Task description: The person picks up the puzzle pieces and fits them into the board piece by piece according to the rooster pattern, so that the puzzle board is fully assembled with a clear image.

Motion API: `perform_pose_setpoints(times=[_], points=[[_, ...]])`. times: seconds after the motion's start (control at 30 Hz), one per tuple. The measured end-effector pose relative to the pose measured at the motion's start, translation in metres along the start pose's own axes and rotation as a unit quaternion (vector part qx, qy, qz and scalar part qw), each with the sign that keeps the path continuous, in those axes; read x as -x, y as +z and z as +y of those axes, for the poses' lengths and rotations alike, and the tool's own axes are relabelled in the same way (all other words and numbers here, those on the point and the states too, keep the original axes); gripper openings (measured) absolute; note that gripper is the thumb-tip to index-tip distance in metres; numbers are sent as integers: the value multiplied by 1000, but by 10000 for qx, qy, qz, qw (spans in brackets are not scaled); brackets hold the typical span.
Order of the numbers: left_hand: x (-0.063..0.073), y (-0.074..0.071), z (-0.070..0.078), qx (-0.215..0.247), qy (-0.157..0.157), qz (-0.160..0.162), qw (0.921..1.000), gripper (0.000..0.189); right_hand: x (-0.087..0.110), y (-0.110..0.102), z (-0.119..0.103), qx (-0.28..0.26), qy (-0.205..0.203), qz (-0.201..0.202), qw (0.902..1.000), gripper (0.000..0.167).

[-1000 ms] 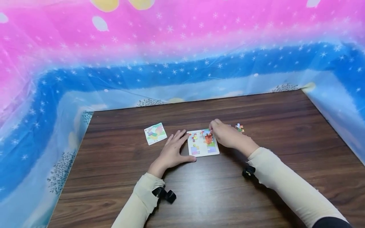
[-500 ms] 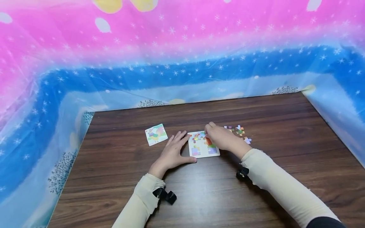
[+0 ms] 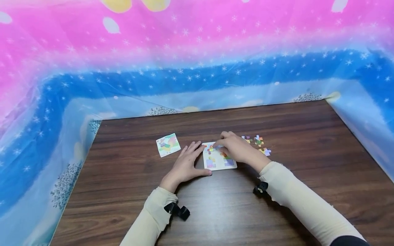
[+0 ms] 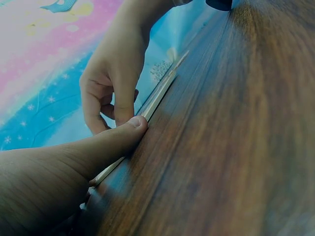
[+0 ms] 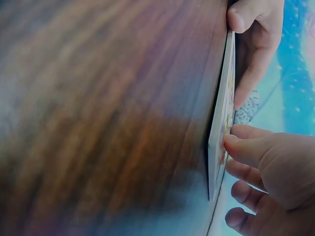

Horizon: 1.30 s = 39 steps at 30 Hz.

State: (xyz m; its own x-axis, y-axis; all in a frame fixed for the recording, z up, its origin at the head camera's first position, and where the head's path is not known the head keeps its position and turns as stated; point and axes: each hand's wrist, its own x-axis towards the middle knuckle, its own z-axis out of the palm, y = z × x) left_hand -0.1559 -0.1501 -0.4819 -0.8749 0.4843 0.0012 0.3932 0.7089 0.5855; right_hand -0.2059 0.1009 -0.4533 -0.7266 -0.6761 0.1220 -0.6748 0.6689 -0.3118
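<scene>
A square puzzle board [image 3: 221, 168] with a pale rim lies on the table, some colourful pieces in its corners and right side and a bare white middle. Along its left side is my left hand [image 3: 184, 165], fingers straight and spread, thumb against the front edge. My right hand [image 3: 237, 147] reaches over the upper right of the board. Its thumb and index finger pinch a puzzle piece at the board's top, mostly hidden by the fingers. In the right wrist view the thumb and index fingertips meet close at the board [image 5: 215, 147], the other fingers bent loosely.
Several loose puzzle pieces [image 3: 259, 140] lie right of the board, behind my right wrist. A square picture card [image 3: 168, 145] lies to the left, past my left fingers. A patterned cloth [image 3: 191, 78] stands behind and beside the dark wooden table [image 3: 123, 177].
My right hand has moved left over the board's top, its index finger now reaching further left, uncovering loose pieces at the right. My left hand has stayed by the board.
</scene>
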Motion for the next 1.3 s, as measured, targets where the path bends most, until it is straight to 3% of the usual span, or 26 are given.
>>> perform_pose_setpoints(times=[0.33,0.47,0.63,0.9,1.0,1.13,1.3], points=[[-1,0,1,43,3,17,10000,103,-2,-5,-5,-23,-75,-144,9999,24],[-2,1,0,23,-51,-8,10000,103,4,-10,1,-469,93,-11,9989,24],[-2,3,2,59,-70,-25,10000,103,28,-22,18,-1061,547,446,9918,23],[-3,1,2,-24,14,3,10000,104,71,-36,54,-1103,1444,1037,9779,27],[-3,2,2,-6,20,7,10000,104,76,-34,60,-891,1773,827,9766,33],[-2,2,0,-15,-52,-39,10000,105,69,-30,62,-397,2008,321,9783,45],[-3,3,2,-41,-54,12,10000,104,58,-30,62,-64,2051,131,9786,40]])
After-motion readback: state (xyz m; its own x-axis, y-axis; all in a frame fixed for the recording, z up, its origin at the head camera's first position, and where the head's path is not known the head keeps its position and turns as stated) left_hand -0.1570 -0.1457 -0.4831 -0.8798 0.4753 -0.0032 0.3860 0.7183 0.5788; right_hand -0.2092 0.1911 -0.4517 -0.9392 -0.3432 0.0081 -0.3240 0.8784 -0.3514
